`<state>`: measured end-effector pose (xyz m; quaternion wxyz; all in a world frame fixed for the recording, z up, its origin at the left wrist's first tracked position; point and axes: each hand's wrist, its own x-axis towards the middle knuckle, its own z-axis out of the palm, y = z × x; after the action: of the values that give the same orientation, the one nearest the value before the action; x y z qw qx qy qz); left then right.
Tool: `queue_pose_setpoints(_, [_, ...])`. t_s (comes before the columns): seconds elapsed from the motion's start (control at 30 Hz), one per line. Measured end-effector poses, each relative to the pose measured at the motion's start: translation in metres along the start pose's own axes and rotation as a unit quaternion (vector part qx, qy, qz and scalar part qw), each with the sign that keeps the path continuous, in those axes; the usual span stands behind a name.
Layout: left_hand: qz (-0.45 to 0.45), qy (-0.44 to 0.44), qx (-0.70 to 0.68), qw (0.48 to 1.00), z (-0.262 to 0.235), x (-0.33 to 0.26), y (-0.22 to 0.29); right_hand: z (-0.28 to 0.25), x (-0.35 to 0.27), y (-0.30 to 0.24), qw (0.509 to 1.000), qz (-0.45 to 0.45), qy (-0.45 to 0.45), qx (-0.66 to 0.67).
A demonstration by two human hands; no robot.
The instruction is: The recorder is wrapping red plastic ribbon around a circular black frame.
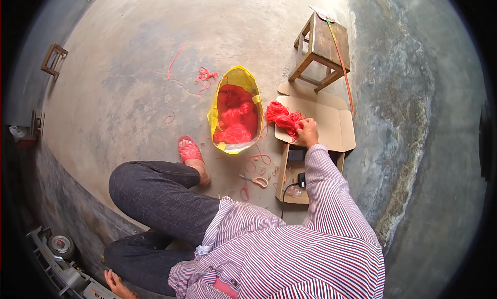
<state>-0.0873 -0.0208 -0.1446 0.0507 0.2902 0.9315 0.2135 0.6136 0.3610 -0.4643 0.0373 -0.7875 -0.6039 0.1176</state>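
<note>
My right hand (pixel 307 133) is closed on a bundle of red string (pixel 283 119) over the cardboard box (pixel 341 131), whose flaps are spread. To the left of it stands a yellow bag (pixel 213 118), its mouth wide, with more red string bundles (pixel 236 118) inside. At the lower left, beside my leg, my left hand (pixel 118 285) is partly in view. Its fingers are stretched out and hold nothing that I can see, next to a grey wheeled thing (pixel 62 263).
A wooden stool (pixel 330 43) with a long thin stick (pixel 340 61) on it stands behind the box. Scissors (pixel 254 180) and loose red strands (pixel 207 76) lie on the concrete floor. A black adapter (pixel 302 180) with a cable sits in the box. A wall rises at right.
</note>
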Motion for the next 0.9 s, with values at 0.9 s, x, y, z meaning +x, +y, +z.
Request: queue_pose_setpoints(0.9, [-0.069,0.014,0.033,0.997,-0.007,-0.024,0.030,0.009,0.039,-0.051,0.989,0.067,-0.098,-0.084])
